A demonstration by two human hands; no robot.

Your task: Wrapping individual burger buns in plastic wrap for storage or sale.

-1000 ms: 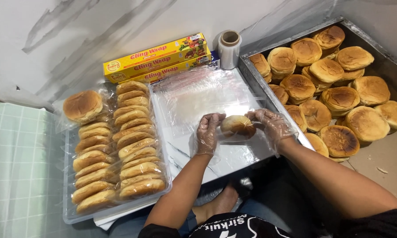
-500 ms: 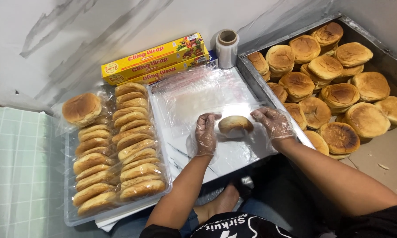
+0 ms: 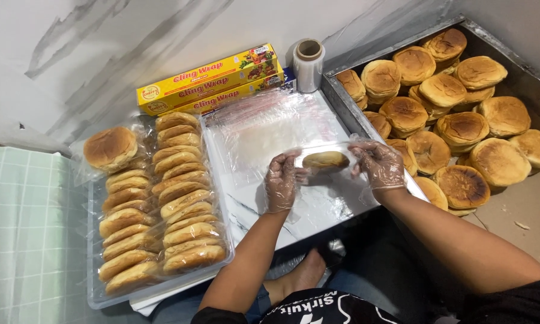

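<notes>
1. Two gloved hands meet at the centre of the frame over a sheet of film (image 3: pixel 282 129) spread on a pale board (image 3: pixel 318 210).
2. The left hand (image 3: pixel 280 183) has its fingers curled, its fingertips pinching the film at the left edge of a bun (image 3: pixel 325 159).
3. The right hand (image 3: pixel 379 164) grips the film at the bun's right edge, fingers bent and loosely closed on it.
4. The bun is round, flat and golden, held between both hands just above the board, with film around it.
5. The gloves are thin, clear and crinkled.
6. At lower left, a clear tray (image 3: pixel 96 294) holds two rows of wrapped buns on edge.
7. At upper right, a metal tray (image 3: pixel 342 108) is heaped with browned, domed buns.
8. At top centre lie long yellow boxes (image 3: pixel 207 81) and an upright film roll (image 3: pixel 309 57).
</notes>
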